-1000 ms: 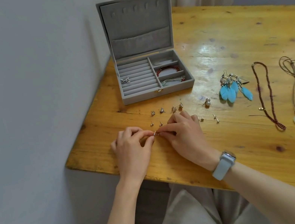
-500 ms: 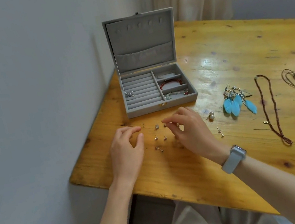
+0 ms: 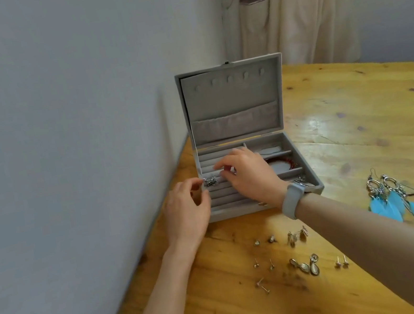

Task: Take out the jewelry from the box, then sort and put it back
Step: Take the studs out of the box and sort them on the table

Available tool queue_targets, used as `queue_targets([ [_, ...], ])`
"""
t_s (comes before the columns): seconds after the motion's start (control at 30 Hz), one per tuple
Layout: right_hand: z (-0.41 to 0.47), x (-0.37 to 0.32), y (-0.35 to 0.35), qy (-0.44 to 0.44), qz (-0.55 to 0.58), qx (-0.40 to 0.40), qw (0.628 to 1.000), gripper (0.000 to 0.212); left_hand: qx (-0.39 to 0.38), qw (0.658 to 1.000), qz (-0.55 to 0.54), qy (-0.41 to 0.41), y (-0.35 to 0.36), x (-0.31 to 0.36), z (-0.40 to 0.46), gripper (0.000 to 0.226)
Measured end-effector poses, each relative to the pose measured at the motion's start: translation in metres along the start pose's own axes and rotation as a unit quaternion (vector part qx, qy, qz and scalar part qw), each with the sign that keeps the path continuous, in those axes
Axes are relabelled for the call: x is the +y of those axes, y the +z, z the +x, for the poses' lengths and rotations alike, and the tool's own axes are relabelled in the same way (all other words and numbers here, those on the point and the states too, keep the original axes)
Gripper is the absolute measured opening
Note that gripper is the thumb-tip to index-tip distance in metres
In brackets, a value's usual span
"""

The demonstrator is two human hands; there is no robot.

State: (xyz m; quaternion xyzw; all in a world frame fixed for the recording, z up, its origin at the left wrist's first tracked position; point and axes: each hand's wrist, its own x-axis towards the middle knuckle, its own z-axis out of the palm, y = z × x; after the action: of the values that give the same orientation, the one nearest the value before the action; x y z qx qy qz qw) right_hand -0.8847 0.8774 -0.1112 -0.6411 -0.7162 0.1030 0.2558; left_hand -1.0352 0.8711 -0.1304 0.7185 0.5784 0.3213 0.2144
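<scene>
- The grey jewelry box [image 3: 238,123] stands open near the table's [image 3: 345,115] left edge, by the wall.
- The right hand [image 3: 251,173] is over the ring rows in the box. Its fingers are curled, and I cannot tell if its grip holds anything.
- The left hand [image 3: 186,213] is at the box's left front corner, fingers loosely bent, grip holding nothing.
- Silver earrings [image 3: 210,181] sit in the ring rows between the hands.
- Small studs [image 3: 263,265] lie near the table's front edge.
- Blue feather earrings [image 3: 399,201] lie to the right.

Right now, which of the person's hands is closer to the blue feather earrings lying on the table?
Right. The right hand is over the jewelry box's ring rolls, left of the blue feather earrings. The left hand is farther still, at the box's left front corner.
</scene>
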Motion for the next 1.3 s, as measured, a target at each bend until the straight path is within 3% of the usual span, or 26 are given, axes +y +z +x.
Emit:
queue_targets([
  [0.27, 0.02, 0.007, 0.01, -0.069, -0.03, -0.051, 0.996, 0.02, -0.001, 1.0, -0.023, 0.015, 0.0, -0.005, 0.002, 0.024],
  [0.6, 0.016, 0.014, -0.026, -0.069, 0.152, 0.109, 0.98, 0.006, -0.047, 0.996, 0.056, 0.06, -0.012, 0.0, 0.029, 0.025],
  [0.77, -0.002, 0.021, -0.033, -0.052, 0.157, 0.102, 0.981, 0.005, -0.106, 0.978, 0.166, 0.072, -0.015, 0.012, 0.036, 0.031],
  [1.0, -0.021, 0.026, -0.034, -0.016, 0.205, 0.085, 0.975, 0.006, -0.054, 0.983, 0.132, 0.12, -0.008, 0.008, 0.033, 0.022],
  [1.07, -0.024, 0.025, -0.038, -0.004, 0.228, 0.087, 0.97, 0.007, -0.046, 0.988, 0.099, 0.111, -0.005, 0.009, 0.035, 0.021],
  [1.17, -0.031, 0.027, -0.045, 0.034, 0.261, 0.1, 0.959, 0.008, -0.007, 0.998, -0.054, 0.038, -0.011, 0.021, 0.034, 0.014],
  [1.3, -0.06, 0.024, -0.055, 0.069, 0.294, 0.118, 0.946, 0.009, -0.017, 0.947, -0.311, -0.083, -0.023, 0.044, 0.002, 0.017],
])
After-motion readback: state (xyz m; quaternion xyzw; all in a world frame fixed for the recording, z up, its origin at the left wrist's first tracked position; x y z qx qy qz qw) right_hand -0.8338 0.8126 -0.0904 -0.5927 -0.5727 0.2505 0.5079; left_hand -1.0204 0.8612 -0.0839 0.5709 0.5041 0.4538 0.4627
